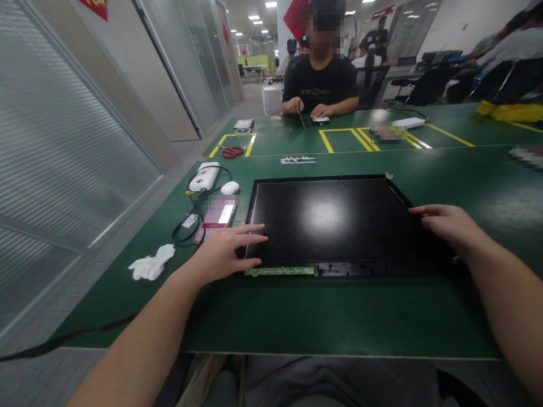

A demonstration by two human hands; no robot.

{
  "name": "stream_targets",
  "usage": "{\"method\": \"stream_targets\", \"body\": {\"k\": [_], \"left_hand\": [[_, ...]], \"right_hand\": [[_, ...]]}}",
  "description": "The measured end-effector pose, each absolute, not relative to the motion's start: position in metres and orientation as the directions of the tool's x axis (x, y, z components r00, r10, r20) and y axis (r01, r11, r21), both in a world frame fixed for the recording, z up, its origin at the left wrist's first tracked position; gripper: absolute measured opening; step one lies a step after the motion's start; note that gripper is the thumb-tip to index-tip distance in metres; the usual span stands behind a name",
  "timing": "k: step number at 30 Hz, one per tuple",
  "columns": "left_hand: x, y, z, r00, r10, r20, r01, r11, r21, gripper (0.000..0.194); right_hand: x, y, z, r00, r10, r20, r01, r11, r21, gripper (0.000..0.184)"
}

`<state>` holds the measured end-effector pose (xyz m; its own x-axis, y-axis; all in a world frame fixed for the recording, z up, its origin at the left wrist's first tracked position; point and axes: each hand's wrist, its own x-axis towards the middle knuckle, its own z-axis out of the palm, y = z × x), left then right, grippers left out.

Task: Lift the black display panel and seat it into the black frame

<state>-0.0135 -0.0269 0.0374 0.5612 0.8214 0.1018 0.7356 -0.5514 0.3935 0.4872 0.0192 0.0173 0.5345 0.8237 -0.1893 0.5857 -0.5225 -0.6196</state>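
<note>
On a green desk (339,319), a black screen (331,232) lies flat, near centre. The left hand (223,252) spreads its fingers wide at the left edge; the right hand (453,225) meets the right edge, its grip unclear. Farther left lie a phone (218,217) and white tissue (151,264); red scissors (232,152) lie beyond.

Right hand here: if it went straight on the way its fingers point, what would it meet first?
Most likely the right rim of the black panel: the right hand points left toward it, fingertips seemingly at that edge, though actual contact is unclear.
</note>
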Motion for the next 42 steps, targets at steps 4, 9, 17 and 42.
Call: {"method": "stream_targets", "body": {"k": [4, 9, 17, 42], "left_hand": [[-0.013, -0.028, 0.038, 0.561, 0.822, 0.097, 0.745, -0.552, 0.374, 0.045], [-0.011, -0.029, 0.038, 0.531, 0.841, 0.103, 0.77, -0.53, 0.354, 0.052], [-0.007, -0.03, 0.032, 0.463, 0.873, 0.152, 0.813, -0.486, 0.321, 0.045], [-0.004, -0.022, 0.024, 0.244, 0.96, 0.136, 0.884, -0.278, 0.376, 0.045]], "right_hand": [[0.489, 0.019, 0.017, 0.522, 0.83, -0.195, 0.583, -0.515, -0.628, 0.054], [0.484, 0.017, 0.024, 0.508, 0.838, -0.199, 0.636, -0.521, -0.569, 0.053], [0.49, 0.02, 0.019, 0.459, 0.881, -0.114, 0.737, -0.45, -0.504, 0.046], [0.497, 0.024, 0.019, 0.421, 0.9, -0.114, 0.805, -0.429, -0.409, 0.046]]}}
